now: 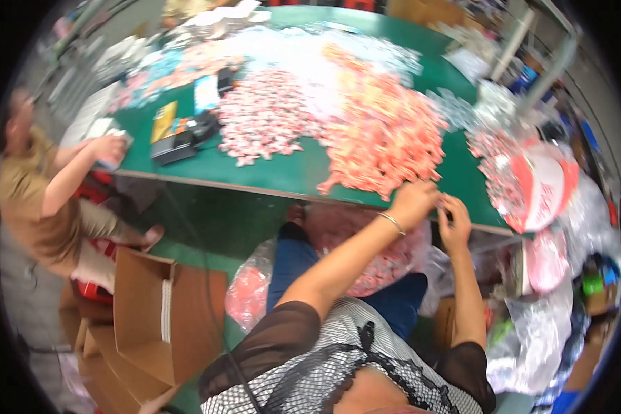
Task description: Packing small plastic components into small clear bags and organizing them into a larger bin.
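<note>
- left hand [414, 201], bracelet [392, 223] on that wrist, is at the near edge of the orange pile [390, 134]; can't tell if it's gripping anything
- right hand [455, 222] just beside it, fingers curled, grip too blurry to call
- orange pile's on the green table [248, 176], right of a red-and-white pile [261, 114]

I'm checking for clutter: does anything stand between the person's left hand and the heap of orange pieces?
Nothing visible does: the left hand is at the near edge of the heap of orange pieces on the green table. Whether they touch is unclear.
</note>
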Tool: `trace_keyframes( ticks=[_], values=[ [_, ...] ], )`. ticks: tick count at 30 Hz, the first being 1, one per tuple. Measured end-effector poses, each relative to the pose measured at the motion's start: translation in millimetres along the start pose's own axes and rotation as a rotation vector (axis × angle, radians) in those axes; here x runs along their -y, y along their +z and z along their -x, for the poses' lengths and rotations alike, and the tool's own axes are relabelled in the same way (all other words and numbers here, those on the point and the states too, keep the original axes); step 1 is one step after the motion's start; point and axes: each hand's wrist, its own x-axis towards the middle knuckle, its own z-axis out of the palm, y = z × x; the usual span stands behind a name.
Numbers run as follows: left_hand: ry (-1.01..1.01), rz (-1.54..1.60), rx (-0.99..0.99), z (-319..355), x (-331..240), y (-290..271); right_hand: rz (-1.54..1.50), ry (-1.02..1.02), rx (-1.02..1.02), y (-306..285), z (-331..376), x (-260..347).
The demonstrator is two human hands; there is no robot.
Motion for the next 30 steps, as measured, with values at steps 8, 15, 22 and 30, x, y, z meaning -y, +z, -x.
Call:
trace_keyframes(
  ticks=[8, 15, 22, 30],
  values=[
    [0.054, 0.082, 0.021, 21.5, -7.7, -18.4, -0.058, -0.006, 0.024, -0.1, 11.5, 14.9],
    [0.129, 0.245, 0.041, 30.7, -2.8, -30.6, -0.146, 0.196, 0.042, -2.5, 21.2, 36.3],
    [0.017, 0.361, 0.094, 32.8, -5.8, -70.5, -0.292, 0.270, 0.053, -2.5, 2.1, 68.8],
    [0.010, 0.244, 0.258, 38.2, -11.4, -80.9, -0.527, 0.698, 0.238, 60.7, 86.8, 51.2]
  ],
)
